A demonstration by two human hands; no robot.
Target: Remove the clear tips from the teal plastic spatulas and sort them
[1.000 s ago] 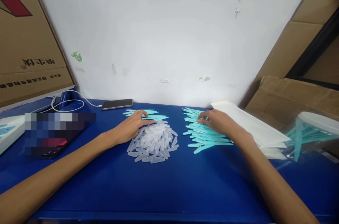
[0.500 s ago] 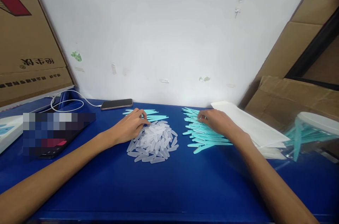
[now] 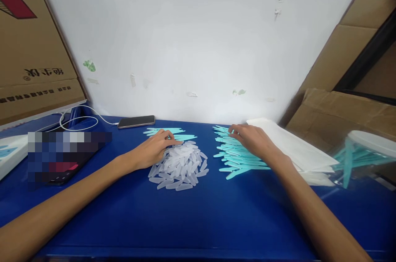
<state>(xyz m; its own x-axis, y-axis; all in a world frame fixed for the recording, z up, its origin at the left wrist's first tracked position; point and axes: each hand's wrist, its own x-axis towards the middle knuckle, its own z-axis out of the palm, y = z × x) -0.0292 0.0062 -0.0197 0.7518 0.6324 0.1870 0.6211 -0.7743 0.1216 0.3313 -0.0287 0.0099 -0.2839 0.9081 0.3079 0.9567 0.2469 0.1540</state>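
My left hand [image 3: 155,146] rests at the upper left edge of a heap of translucent white caps [image 3: 182,167]. Its thumb and forefinger reach over the caps with a small gap between them, and I see nothing held there. Just behind these fingers lie several slim teal sticks [image 3: 187,137], shaped like eyebrow razors. My right hand [image 3: 249,138] is bent over the far end of a larger pile of the same teal sticks [image 3: 236,156], its fingertips drawn together at the stick ends. Whatever those fingertips pinch is too small to make out.
A phone [image 3: 136,121] with a white cable lies by the wall. At left are a dark pixelated device [image 3: 83,154] and a cardboard box [image 3: 34,47]. White envelopes [image 3: 284,142] and a clear tub of teal sticks [image 3: 371,150] are at right, near more cardboard [image 3: 346,117].
My left thumb and forefinger have stretched slightly right over the caps. My right hand has shifted a little left and up along the teal sticks.
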